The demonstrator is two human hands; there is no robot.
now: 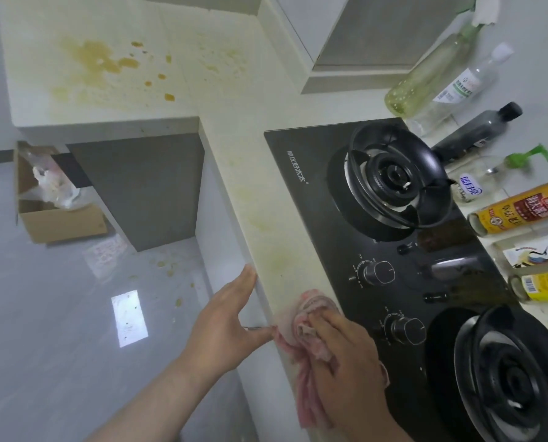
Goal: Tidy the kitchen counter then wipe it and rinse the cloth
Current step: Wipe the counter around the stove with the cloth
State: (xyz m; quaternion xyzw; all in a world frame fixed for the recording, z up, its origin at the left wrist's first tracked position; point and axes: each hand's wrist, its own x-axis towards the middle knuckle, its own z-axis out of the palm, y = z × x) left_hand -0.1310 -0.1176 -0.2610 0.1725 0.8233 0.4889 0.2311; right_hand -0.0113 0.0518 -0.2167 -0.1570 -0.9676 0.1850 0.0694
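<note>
1. Floor: grey, glossy, left of the counter; small yellow spots on it below the counter's front edge.
2. Counter: pale cream, L-shaped. Yellow-brown stains are thickest on the far-left wing, with fainter marks along the front strip.
3. Gas hob: black glass, set into the counter's right part, with 2 burners, one far and one near.
4. Cardboard box: on the floor under the far-left wing, open, with crumpled plastic inside.
5. Bottles: a row along the counter's back edge behind the hob, among them a yellow-labelled bottle and a green-pump bottle.
6. Right hand: palm down on the cloth, fingers extended and pressing it against the counter, not clenched.
7. Left hand: fingers straight and released, held along the counter's front edge, grasping nothing; the thumb tip is just beside the cloth.
8. Cloth: pink, bunched, on the counter's front strip at the hob's near-left edge, trailing toward the near side under the right hand.
9. 2 knobs: on the hob between the burners.
</note>
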